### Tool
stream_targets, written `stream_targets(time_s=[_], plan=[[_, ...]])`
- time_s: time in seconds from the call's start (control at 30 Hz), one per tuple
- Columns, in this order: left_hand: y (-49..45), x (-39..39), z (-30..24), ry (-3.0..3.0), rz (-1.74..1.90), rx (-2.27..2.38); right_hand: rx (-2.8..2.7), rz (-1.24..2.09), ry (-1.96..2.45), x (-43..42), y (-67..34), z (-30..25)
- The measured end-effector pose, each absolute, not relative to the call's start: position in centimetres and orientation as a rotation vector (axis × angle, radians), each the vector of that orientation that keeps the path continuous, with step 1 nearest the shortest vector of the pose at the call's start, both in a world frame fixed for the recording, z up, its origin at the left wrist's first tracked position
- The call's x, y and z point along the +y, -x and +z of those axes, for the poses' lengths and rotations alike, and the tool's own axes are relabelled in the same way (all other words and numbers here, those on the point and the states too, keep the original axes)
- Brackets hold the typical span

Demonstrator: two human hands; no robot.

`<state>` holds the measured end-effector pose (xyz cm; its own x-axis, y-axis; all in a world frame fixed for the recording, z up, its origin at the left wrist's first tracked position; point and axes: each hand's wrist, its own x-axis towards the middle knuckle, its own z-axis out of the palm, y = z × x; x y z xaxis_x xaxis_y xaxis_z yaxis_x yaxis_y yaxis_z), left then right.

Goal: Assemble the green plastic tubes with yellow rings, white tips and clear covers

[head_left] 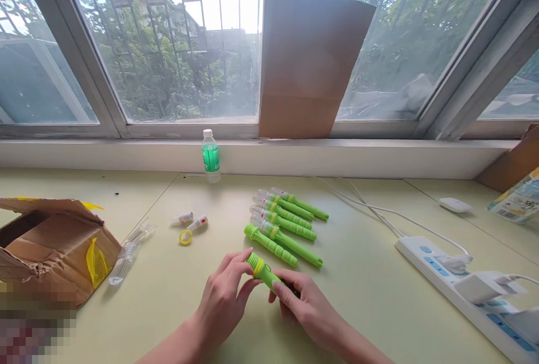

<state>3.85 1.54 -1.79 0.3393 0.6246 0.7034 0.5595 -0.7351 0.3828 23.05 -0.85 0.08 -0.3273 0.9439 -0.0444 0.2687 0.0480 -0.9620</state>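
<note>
Both hands hold one green plastic stick (261,270) with a yellow ring near its threaded top, low in the middle of the table. My left hand (225,297) pinches its top end with thumb and fingers. My right hand (304,306) wraps round its handle. Just beyond lies a row of several green sticks (286,221), most with clear caps. A bare green handle (269,245) lies nearest the hands.
An open cardboard box (50,246) with yellow parts stands at the left. Clear caps (126,251), a yellow ring (186,237) and small white pieces (191,220) lie beside it. A water bottle (210,156) stands by the sill. A power strip (458,285) with plugs lies right.
</note>
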Motion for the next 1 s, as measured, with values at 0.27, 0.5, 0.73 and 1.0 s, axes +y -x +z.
stream_targets(time_s=[0.27, 0.5, 0.73, 1.0], plan=[[-3.58, 1.54, -1.29, -2.503, 1.293, 1.033, -1.523, 1.504, 1.327, -0.77, -23.12, -0.52], [-3.51, 1.77, -1.94, -2.566, 1.331, 1.028, -1.565, 1.441, 1.229, -0.89, -22.94, -0.03], [-3.69, 1.63, -1.84, -2.539, 1.283, 1.086, -1.692, 1.332, 1.25, -0.9, -23.12, -0.42], [-3.62, 1.74, -2.24, -2.537, 1.334, 1.056, -1.54, 1.441, 1.299, -0.98, -23.07, -0.39]])
